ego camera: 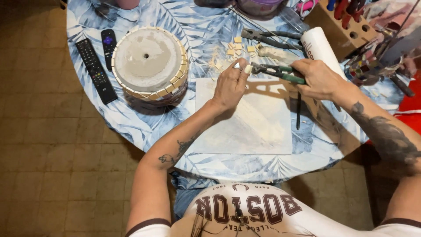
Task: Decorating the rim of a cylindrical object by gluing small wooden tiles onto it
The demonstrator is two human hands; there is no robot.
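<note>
- Pinched in the left hand (230, 85) fingertips: a small pale tile piece (247, 69), held at the nipper's jaws.
- Closed around green-handled tile nippers (277, 71): the right hand (319, 79), above the white sheet (245, 118).
- Left of the hands, an upturned pot (149, 63) edged with tiles.

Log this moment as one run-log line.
left hand: pinches small cream tile piece | right hand: grips green-handled nippers on piece | nearby: upturned tiled grey pot, white sheet
</note>
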